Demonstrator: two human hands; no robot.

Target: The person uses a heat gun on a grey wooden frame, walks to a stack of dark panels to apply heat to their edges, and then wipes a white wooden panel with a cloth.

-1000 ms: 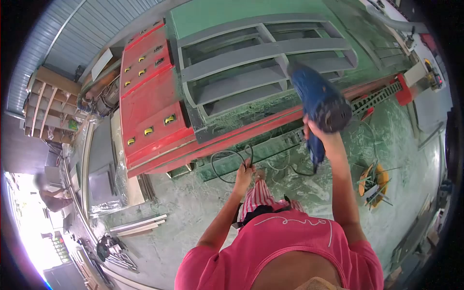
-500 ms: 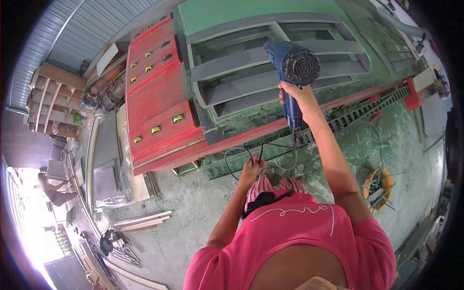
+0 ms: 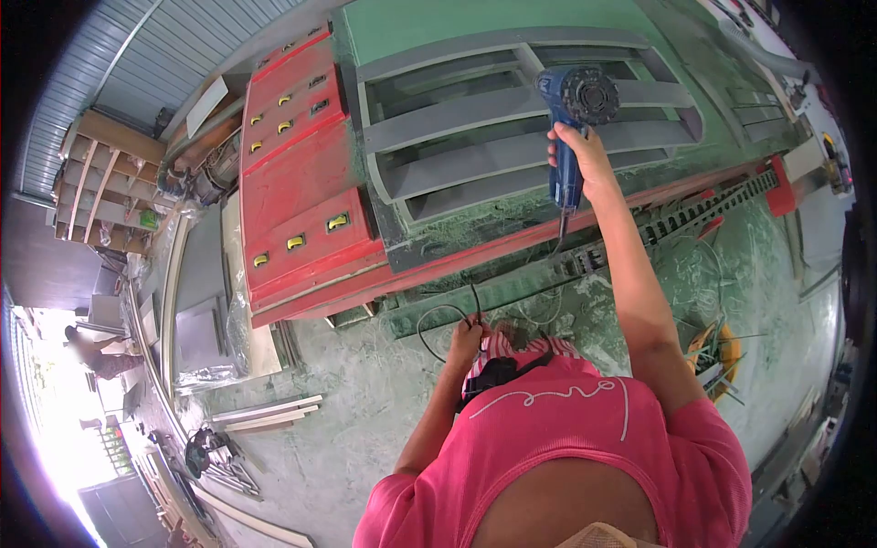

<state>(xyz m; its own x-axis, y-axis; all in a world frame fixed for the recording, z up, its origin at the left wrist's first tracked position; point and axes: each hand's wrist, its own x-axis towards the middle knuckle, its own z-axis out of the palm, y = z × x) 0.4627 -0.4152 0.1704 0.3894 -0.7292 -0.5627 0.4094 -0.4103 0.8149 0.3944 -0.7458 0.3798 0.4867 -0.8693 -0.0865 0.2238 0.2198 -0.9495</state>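
Farther out from the body than a second ago, the blue hard-cased heat gun [image 3: 567, 106] with a round, vented black back hovers over the smooth grey slatted frame [image 3: 457, 120], its long slats gently curved, lying on the dusty green tabletop [image 3: 438, 27]. Fingers of the right hand [image 3: 586, 155] wrap the gun's handle; the left hand [image 3: 467, 341] grips the thin, black looped cable [image 3: 419, 326]. Whether gun and frame touch, I cannot tell.

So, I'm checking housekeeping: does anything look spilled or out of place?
Yes: loose-looking dust is strewn over the green bed between the grey slatted frame and the red near edge, like uncleared debris.
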